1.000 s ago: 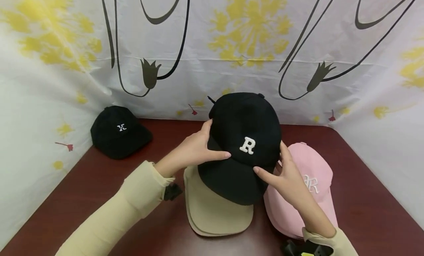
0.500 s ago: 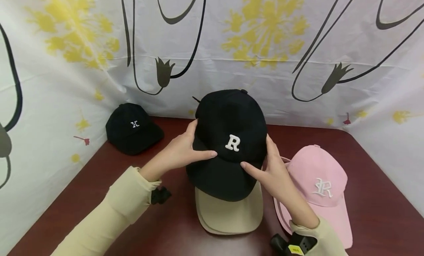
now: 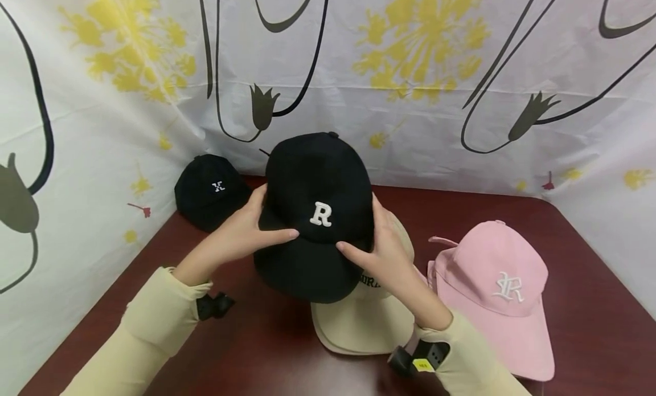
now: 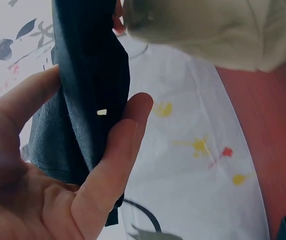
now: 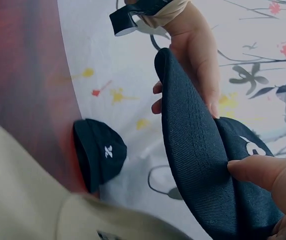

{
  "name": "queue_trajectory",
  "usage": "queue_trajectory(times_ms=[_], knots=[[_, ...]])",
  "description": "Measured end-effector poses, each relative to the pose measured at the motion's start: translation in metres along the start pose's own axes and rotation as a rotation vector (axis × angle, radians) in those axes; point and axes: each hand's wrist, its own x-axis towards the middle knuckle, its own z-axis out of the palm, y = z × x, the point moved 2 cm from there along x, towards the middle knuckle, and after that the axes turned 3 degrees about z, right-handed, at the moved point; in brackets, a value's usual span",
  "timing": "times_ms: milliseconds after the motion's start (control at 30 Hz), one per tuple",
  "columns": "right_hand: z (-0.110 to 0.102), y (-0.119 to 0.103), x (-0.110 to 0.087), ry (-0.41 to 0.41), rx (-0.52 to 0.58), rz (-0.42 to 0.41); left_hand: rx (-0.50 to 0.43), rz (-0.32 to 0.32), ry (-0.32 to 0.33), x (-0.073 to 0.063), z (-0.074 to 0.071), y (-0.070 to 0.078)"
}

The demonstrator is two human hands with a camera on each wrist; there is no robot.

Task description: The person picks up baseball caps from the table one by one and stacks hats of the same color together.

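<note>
Both hands hold a black baseball cap with a white letter R (image 3: 318,168) up in front of me, its brim toward me. My left hand (image 3: 233,239) grips its left side, thumb over the front near the brim seam. On the other side my right hand (image 3: 384,259) grips it the same way. In the left wrist view, the fingers and thumb pinch the dark cap's edge (image 4: 88,90). The right wrist view shows the right thumb pressing where brim (image 5: 197,150) and crown meet. Beige caps (image 3: 366,322), stacked, sit below and partly behind the black cap, their lettering half covered.
Pink caps (image 3: 497,270), overlapping, lie on the right of the dark red table (image 3: 594,282). A smaller black cap with a white mark (image 3: 207,191) sits at the back left. White patterned cloth (image 3: 410,43) walls the table at the back and sides.
Both hands have carried the black R cap leftward, off the beige caps, so more of the beige crown and lettering shows. The head view has also turned left. The grip looks the same.
</note>
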Motion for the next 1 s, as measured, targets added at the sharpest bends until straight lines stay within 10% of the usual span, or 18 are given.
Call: queue_trajectory(times_ms=[567,1000], knots=[[0.076,-0.017,0.012,-0.164,0.076,0.073,-0.065,-0.089,-0.029,-0.034,-0.033,-0.064],[0.139,0.004,0.0,-0.253,0.24,0.079,0.049,-0.111,-0.049,-0.045,-0.018,-0.114]])
